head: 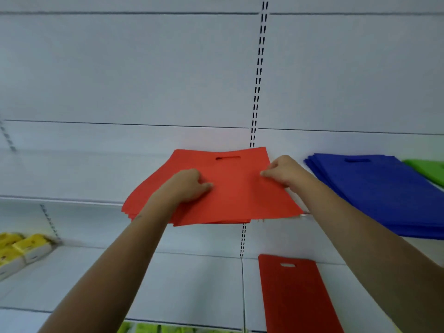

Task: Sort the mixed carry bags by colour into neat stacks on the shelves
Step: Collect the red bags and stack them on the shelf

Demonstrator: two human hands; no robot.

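Observation:
A stack of red carry bags point(230, 193) lies on the upper white shelf point(60, 175), its front edge hanging over the shelf lip. My left hand point(187, 185) grips the stack's left side, thumb on top. My right hand point(282, 171) pinches the top bag near the right edge. To the right on the same shelf lies a stack of blue bags point(379, 188), and a green bag point(427, 168) shows at the far right edge. A single darker red bag point(295, 294) lies on the lower shelf point(168, 284).
Yellow packets in white trays point(19, 248) sit at the left of the lower shelf. Yellow-green items point(153, 329) peek from below the bottom edge. A slotted upright point(258, 75) runs down the white back panel behind the red stack.

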